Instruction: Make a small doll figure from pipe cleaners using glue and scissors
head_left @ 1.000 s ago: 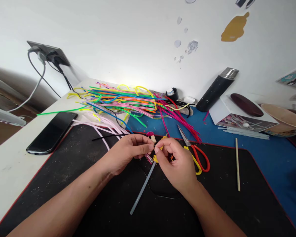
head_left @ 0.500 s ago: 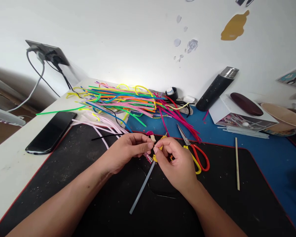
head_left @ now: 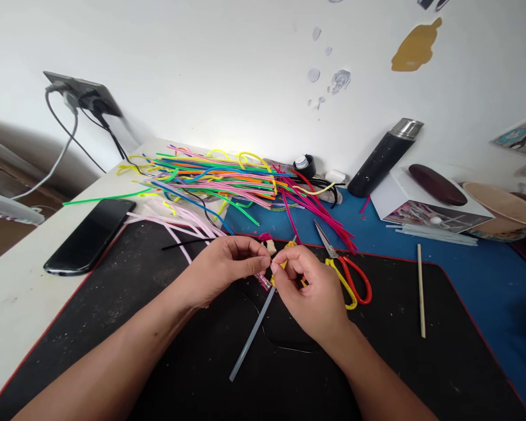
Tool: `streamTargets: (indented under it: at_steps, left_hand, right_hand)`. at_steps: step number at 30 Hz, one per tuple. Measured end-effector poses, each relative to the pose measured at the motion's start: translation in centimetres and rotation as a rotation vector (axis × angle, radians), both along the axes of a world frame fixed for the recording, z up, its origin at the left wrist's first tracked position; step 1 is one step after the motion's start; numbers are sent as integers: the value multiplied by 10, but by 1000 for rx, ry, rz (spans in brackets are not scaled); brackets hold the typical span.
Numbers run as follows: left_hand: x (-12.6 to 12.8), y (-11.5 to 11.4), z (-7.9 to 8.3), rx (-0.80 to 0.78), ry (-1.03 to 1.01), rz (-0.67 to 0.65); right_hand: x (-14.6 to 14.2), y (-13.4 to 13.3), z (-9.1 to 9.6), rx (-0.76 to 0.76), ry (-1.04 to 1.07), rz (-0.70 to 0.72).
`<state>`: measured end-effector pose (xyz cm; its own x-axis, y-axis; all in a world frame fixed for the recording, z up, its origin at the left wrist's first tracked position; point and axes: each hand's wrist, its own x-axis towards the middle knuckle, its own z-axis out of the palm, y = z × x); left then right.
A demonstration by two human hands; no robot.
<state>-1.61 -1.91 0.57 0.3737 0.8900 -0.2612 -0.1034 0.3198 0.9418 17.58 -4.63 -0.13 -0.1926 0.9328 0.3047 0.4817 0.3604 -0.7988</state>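
Note:
My left hand (head_left: 232, 266) and my right hand (head_left: 311, 289) meet fingertip to fingertip above the black mat (head_left: 193, 362). Each has thumb and forefinger pinched together, and a tiny dark bit shows between them, too small to name. A black pipe cleaner (head_left: 186, 242) sticks out left from behind my left hand; whether it is held I cannot tell. Beneath the fingers lies a pale glue stick (head_left: 251, 338), its upper end by a yellow piece partly hidden by my right hand. Scissors (head_left: 353, 278) with red and yellow handles rest right of that hand.
Behind the mat spreads a heap of coloured pipe cleaners (head_left: 228, 175). A phone (head_left: 90, 237) lies at left. Toward the right stand a black flask (head_left: 383, 158) and a white box (head_left: 425, 204), with a thin wooden stick (head_left: 421, 292) on the mat.
Both hands have barely moved; the fingertips stay pinched together at nearly the same spot. The view has shifted very slightly.

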Motion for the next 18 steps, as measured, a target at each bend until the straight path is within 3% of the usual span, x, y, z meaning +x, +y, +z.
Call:
streamTargets:
  at_steps: [18]
  left_hand:
    - [0, 1, -1, -8, -22, 5]
  right_hand:
    - [1, 1, -2, -22, 13, -7]
